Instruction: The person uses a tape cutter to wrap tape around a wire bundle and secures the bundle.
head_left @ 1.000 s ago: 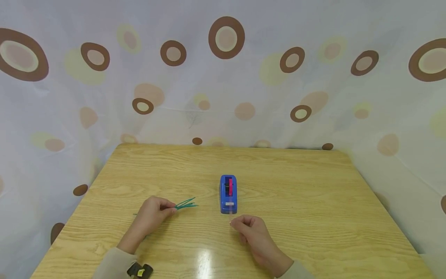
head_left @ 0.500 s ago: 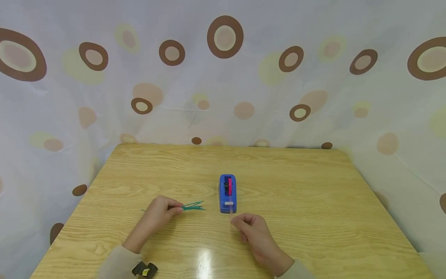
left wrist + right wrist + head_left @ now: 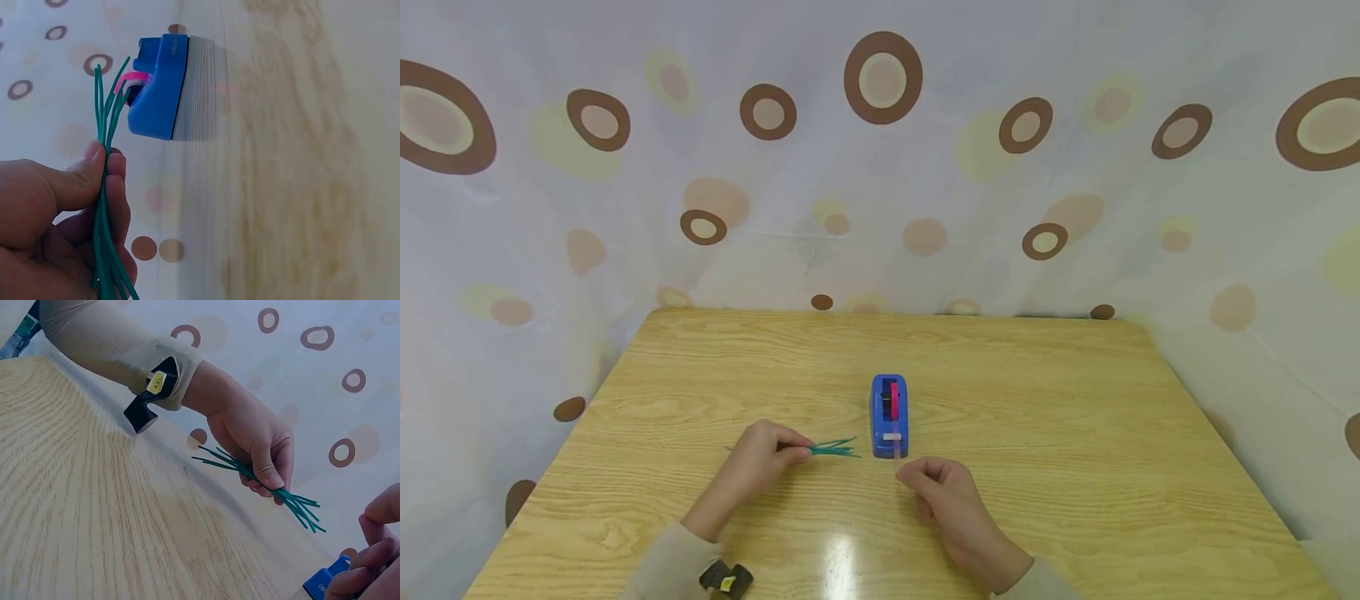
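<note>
left hand (image 3: 762, 458) — pinching green wires (image 3: 835, 449), tips fanning just left of the blue dispenser (image 3: 885, 427); right hand (image 3: 951, 504) — pinching the tape (image 3: 897, 453) running from its front; working well means holding tape taut, wires tightly bunched

Wooden table (image 3: 1037, 392) bears a blue tape dispenser (image 3: 886, 428)

The tabletop is pale, yellowish wood with wavy grain that runs mostly from side to side in the head view. Its far edge is nearly straight, its far corners look softened, and its sides spread towards the viewer. Near the front, a patch of glare (image 3: 840, 554) whitens the surface. The dispenser stands upright around the middle of the wood, its pink roll (image 3: 894, 401) set towards the far end. Lettering marks its side, though the left wrist view is too blurred to read it.
</note>
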A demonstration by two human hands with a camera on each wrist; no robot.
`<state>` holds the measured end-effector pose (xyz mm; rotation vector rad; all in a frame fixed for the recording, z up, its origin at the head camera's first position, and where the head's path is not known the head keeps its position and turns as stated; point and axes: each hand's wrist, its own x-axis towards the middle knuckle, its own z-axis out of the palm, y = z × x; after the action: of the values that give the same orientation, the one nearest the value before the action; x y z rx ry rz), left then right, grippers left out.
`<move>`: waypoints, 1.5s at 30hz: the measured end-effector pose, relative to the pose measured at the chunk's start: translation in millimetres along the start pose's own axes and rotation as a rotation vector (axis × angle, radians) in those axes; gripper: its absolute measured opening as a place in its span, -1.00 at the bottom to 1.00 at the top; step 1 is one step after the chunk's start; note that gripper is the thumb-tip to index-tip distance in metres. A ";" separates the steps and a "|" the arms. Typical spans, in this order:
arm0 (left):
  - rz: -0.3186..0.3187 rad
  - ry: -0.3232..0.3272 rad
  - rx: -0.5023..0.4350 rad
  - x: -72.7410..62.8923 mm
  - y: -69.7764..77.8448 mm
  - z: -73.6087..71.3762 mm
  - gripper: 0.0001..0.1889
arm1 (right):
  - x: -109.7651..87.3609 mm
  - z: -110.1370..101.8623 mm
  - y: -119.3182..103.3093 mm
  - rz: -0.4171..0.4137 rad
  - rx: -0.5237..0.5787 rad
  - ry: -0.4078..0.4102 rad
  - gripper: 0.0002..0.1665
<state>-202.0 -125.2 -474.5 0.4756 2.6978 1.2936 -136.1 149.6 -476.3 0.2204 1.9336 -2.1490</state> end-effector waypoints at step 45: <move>0.095 -0.103 -0.049 23.5 21.9 41.7 -0.93 | -2.8 -2.0 -3.5 -0.008 -0.014 -0.020 -0.70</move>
<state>-209.5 -73.8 -483.0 0.6532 2.5816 1.3171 -134.5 152.1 -472.4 0.1879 1.9410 -2.1337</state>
